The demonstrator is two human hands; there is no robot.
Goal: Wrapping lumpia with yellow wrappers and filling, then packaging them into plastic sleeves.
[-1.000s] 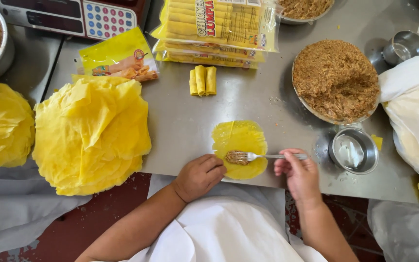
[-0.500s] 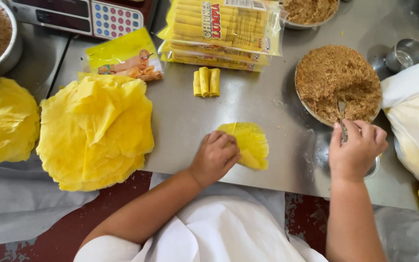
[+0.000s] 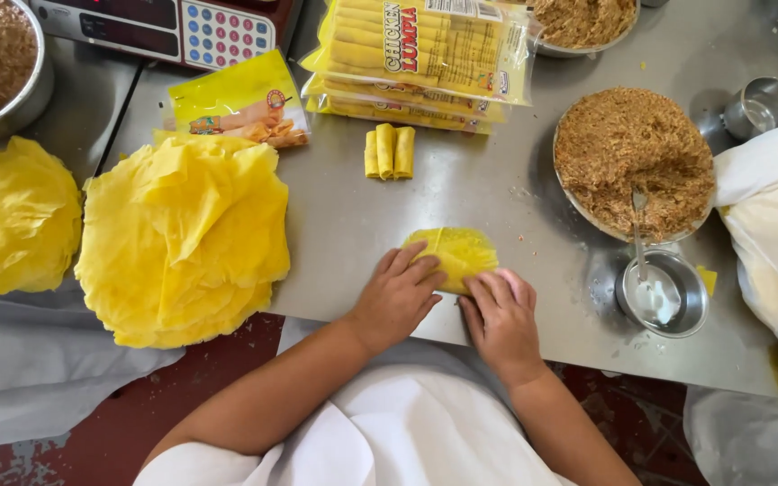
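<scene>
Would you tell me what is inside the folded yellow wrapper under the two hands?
The folded yellow wrapper shows only its outer surface. The left hand and right hand press its near edge; any filling is covered.

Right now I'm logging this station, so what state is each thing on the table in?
Wrapper: folded over, under both hands' fingertips.
Left hand: flat, pressing the wrapper.
Right hand: flat, pressing the wrapper.
Finished rolls: three, rolled shut, side by side.
Wrapper stack: loose, unfolded.
Filling plate: heaped, fork stuck in.
Small steel bowl: holds white paste.
Sealed packs: stacked, closed.
</scene>
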